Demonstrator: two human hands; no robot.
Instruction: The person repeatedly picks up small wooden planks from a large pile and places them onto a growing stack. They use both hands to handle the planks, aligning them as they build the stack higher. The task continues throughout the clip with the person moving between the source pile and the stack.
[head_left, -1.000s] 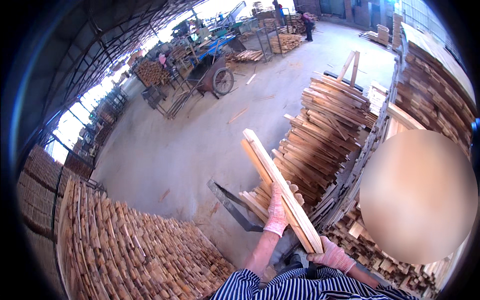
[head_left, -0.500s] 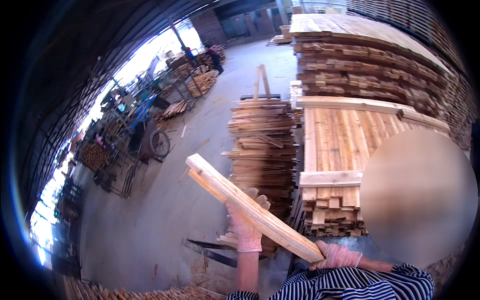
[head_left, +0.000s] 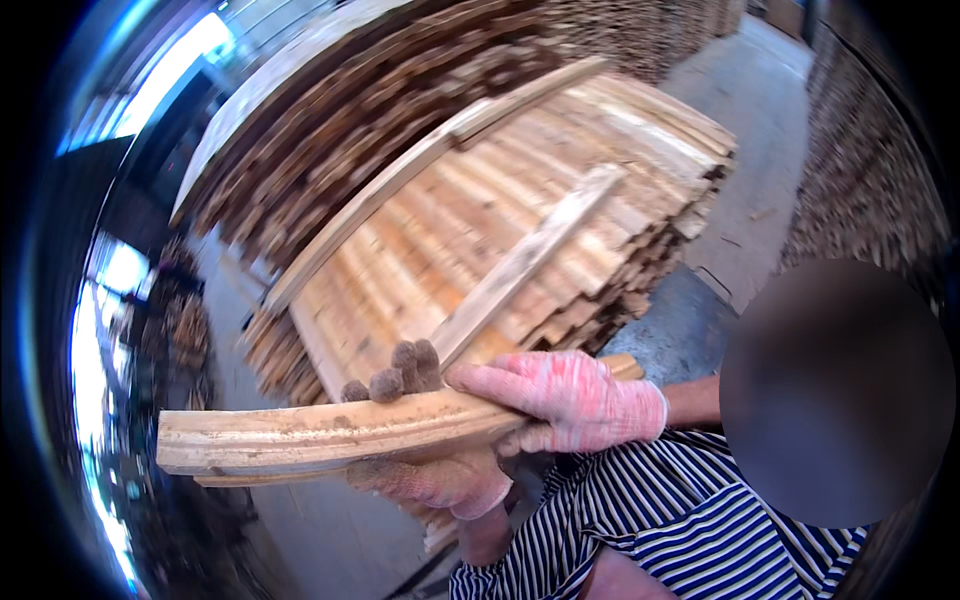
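Both gloved hands are gripping a bundle of pale, rough-sawn wooden slats [head_left: 300, 440]: left hand [head_left: 430, 480] fingers [head_left: 385, 383] curling underneath, right hand [head_left: 565, 400] closed on top. It looks stiff, light, splintery; hold mid-length.

Bright daylight comes in far to the left of the left hand [head_left: 430, 480] and glares blue-white there. The stacked wood [head_left: 560, 230] above the hands is lit but smeared with blur. Edges bend and go dark at the round rim.
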